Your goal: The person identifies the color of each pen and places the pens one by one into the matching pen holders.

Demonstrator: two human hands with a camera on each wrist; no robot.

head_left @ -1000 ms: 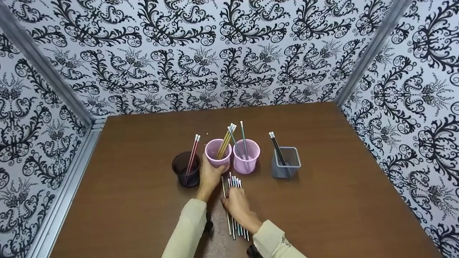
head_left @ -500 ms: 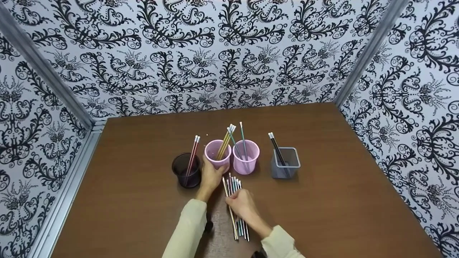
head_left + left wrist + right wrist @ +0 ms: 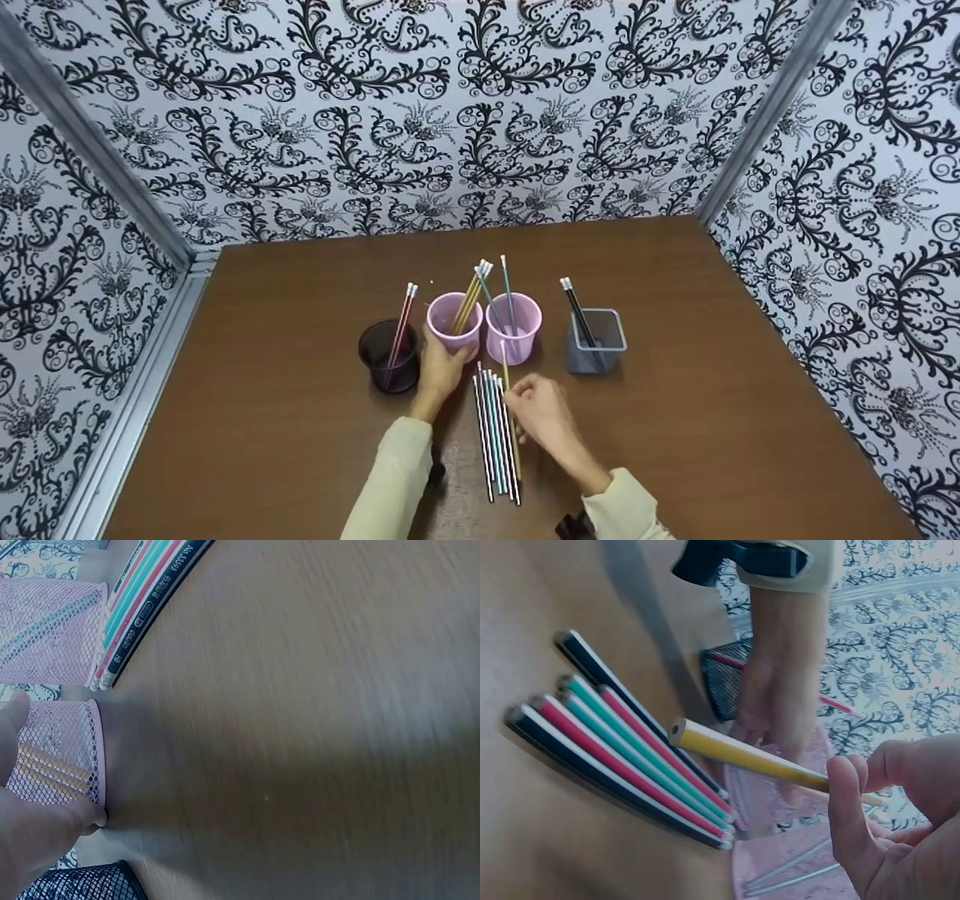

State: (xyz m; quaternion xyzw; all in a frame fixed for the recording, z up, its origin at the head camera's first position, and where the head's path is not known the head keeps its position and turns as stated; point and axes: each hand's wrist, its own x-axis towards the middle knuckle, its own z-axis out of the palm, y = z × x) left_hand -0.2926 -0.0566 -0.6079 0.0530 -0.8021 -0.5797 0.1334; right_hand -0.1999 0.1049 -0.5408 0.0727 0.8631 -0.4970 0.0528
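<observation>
My left hand [image 3: 441, 371] grips the left pink mesh pencil cup [image 3: 454, 343], its thumb and fingers around the wall; several yellow pencils [image 3: 466, 306] lean inside. In the right wrist view a yellow pencil [image 3: 742, 757] is pinched between thumb and fingertips of my right hand [image 3: 900, 817]. From the head view, that hand is just right of a row of pencils [image 3: 495, 442] lying side by side on the table, black, red and green ones. The held pencil's white end overlaps the second pink mesh cup [image 3: 525, 346], which holds two green pencils [image 3: 509, 289].
Left of the pink cups stands a round black mesh cup [image 3: 390, 379] with red pencils [image 3: 405, 319]. To the right is a square grey mesh holder [image 3: 589, 360] with black pencils [image 3: 579, 311]. Patterned walls [image 3: 480, 135] enclose the brown table [image 3: 712, 390].
My right hand has picked the yellow pencil from the left side of the row and carried it rightward across the other pencils. My left hand stays on the pink cup.
</observation>
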